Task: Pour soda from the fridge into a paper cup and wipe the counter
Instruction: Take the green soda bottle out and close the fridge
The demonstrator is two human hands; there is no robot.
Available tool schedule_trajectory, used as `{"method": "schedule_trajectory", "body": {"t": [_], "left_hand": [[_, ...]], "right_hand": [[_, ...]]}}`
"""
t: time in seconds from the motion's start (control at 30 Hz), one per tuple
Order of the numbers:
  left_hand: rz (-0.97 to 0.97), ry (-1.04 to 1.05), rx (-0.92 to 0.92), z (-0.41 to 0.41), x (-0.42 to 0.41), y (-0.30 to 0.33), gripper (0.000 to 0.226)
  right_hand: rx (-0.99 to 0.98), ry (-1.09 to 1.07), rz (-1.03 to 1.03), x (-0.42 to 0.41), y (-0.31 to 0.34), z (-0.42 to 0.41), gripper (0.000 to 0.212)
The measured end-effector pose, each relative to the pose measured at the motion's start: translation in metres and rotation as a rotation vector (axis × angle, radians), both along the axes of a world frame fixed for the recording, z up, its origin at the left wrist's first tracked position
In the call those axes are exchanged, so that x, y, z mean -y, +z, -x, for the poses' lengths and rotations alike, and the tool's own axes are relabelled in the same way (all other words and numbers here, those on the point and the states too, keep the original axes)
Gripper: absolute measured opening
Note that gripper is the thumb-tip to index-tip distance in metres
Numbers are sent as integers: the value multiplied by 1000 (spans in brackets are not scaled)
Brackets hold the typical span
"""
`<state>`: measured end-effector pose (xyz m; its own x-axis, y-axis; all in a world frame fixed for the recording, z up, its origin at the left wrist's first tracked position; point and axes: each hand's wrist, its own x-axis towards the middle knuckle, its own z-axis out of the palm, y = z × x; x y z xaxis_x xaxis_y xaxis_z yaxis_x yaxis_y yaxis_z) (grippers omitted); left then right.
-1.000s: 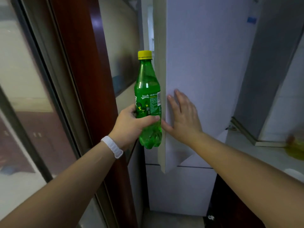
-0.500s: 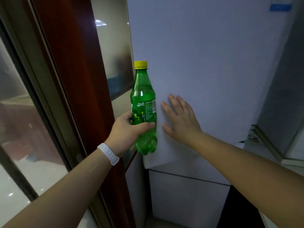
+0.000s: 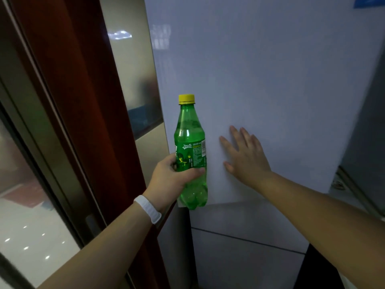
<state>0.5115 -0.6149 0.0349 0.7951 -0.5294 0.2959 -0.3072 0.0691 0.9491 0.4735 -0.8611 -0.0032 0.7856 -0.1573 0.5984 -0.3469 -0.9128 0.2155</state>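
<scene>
Green bottle (image 3: 190,155) being gripped upright by left hand (image 3: 170,180), right hand (image 3: 244,156) pressing flat, fingers spread, seemingly touching fridge door (image 3: 270,80).

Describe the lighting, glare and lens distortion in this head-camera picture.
Head view: dim, bluish light on the fridge door; glare patch on the glossy panel upper left; wide-angle bending of the door frame; green bottle in the left hand stays sharp.

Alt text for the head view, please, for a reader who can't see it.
A left hand holds an upright green soda bottle with a yellow cap, while the right hand lies flat, fingers spread, on the white fridge door.
</scene>
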Motion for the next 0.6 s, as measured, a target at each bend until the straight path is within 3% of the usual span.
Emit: {"method": "schedule_trajectory", "body": {"t": [0.27, 0.6], "left_hand": [[11, -41, -42, -35, 39, -3, 37], [31, -66, -70, -86, 88, -10, 36]], "right_hand": [[-85, -52, -4, 22, 1, -30, 78], [70, -67, 134, 49, -13, -65, 83]]}}
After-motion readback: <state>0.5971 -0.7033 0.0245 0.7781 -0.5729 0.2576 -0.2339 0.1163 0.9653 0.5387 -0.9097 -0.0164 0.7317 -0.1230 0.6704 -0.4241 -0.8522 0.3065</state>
